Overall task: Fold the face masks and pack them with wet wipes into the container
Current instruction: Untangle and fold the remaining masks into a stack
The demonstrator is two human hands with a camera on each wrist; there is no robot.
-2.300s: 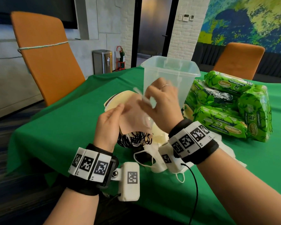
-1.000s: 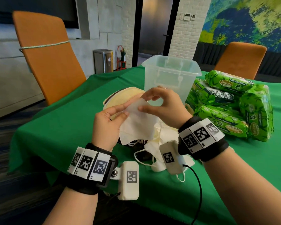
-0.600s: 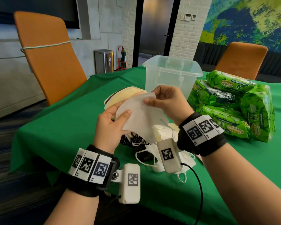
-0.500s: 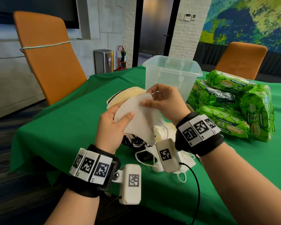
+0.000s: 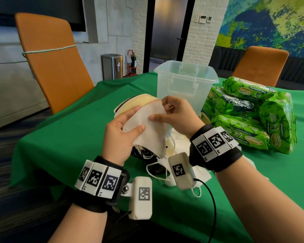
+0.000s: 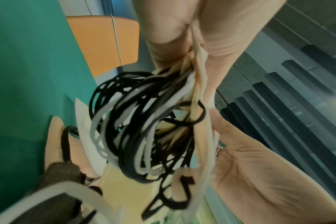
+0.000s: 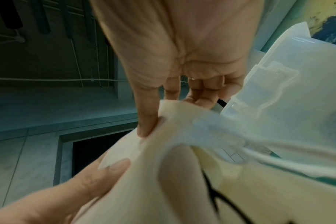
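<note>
Orange chair point(image 5: 54, 62) is standing at far L, behind the green table point(image 5: 68, 137). L hand point(image 5: 120, 135) is gripping a stack of folded face masks point(image 5: 148, 130) from the L side, held up over the table in front of the person; thumb is lying across the white front mask, fingers are curling behind the stack. L wrist view: a tangle of black and white ear loops point(image 6: 144, 128) is hanging out of the stack between thumb and fingers. More loose masks point(image 5: 182, 169) are lying on the table under both wrists, w/ white loops trailing toward the near edge. R hand point(image 5: 178, 118) is pinching the top R corner of the same stack, thumb pressing on the front face, index bent over the top edge; other fingers are curling loosely behind, not clear what they touch. Clear plastic container point(image 5: 186, 85) is standing upright just behind the hands, lid off; contents hard to tell through the wall. Green wet wipes packs point(image 5: 249, 116) are piled at R of the container, touching each other. 2nd orange chair point(image 5: 260, 65) is sitting behind the packs at far R.
</note>
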